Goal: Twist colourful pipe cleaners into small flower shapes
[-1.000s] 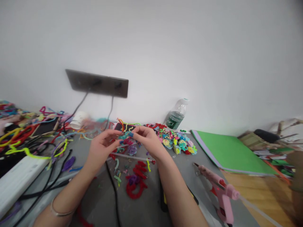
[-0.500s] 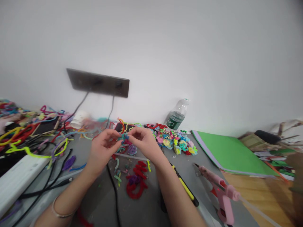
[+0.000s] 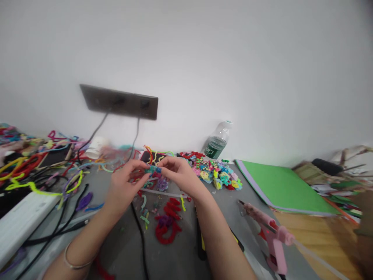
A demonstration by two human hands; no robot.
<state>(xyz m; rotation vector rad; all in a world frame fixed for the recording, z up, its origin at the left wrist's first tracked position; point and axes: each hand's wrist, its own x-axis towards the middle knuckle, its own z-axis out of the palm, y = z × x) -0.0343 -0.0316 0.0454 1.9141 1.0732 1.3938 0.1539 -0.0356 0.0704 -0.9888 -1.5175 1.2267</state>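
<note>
Between both hands, above the grey table [image 3: 122, 249], is a small teal fuzzy piece [image 3: 151, 169] that looks like bent pipe cleaner. My left hand [image 3: 126, 184] pinches its left side with thumb and forefinger. From the other side my right hand [image 3: 177, 175] grips it, thumb and finger together; its exact shape is partly hidden by the fingertips. Just below lie a purple pipe-cleaner flower [image 3: 162, 184] and a translucent glue stick [image 3: 163, 193]. Nearer me rests a red coiled pipe-cleaner piece [image 3: 168, 233] with a purple centre.
A pink glue gun [image 3: 269, 229] lies at right beside a green sheet [image 3: 285, 186]. Colourful pipe-cleaner flowers [image 3: 221, 175] are heaped near a tilted water bottle [image 3: 217, 142]. At left are a white power strip [image 3: 27, 219], black cables [image 3: 61, 233] and tangled pipe cleaners [image 3: 32, 163].
My right hand and forearm have shifted slightly right, uncovering more of the glue stick and covering more of the yellow-and-black tool. Both hands still hold the teal piece.
</note>
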